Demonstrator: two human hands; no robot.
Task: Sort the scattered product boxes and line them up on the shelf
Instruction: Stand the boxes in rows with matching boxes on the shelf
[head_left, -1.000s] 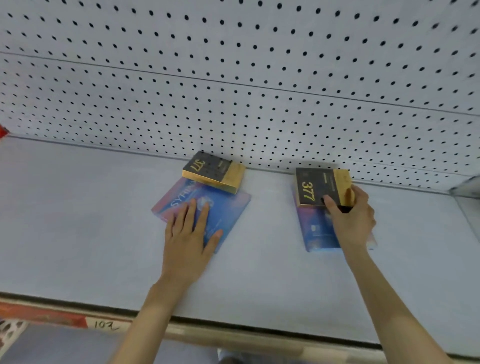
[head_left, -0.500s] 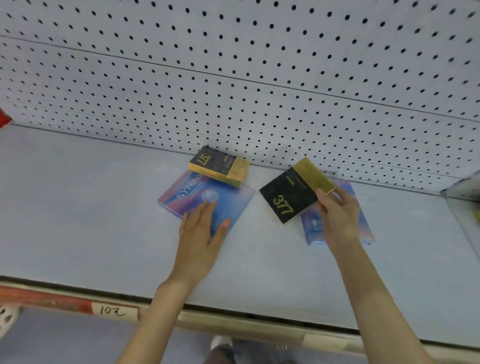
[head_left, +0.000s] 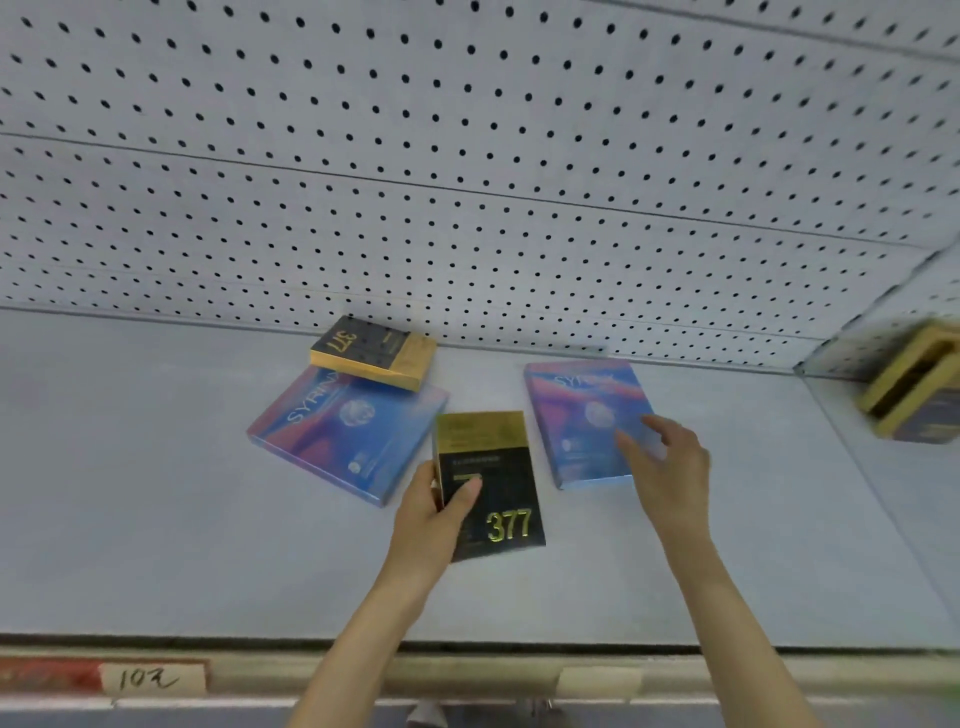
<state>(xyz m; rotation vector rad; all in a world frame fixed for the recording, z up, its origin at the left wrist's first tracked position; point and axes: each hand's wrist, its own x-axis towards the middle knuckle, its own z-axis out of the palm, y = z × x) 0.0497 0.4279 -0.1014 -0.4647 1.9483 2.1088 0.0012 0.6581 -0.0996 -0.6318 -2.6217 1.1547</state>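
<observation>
Black box gripped by left fingers.

Bare forearms, left hand, right hand

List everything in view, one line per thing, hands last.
shelf: one, pale grey, below.
pegboard: one, white, behind.
blue boxes: two, blue-pink, flat on the shelf; left blue box, right blue box.
377 boxes: two, black-gold; rear 377 box on the left blue box's far end, held 377 box mid-shelf.
blurred box: one, gold-dark, far right.
price tag: one, white, front rail, left.
left hand: grips the held 377 box.
right hand: fingers relaxed, over the right blue box.
</observation>
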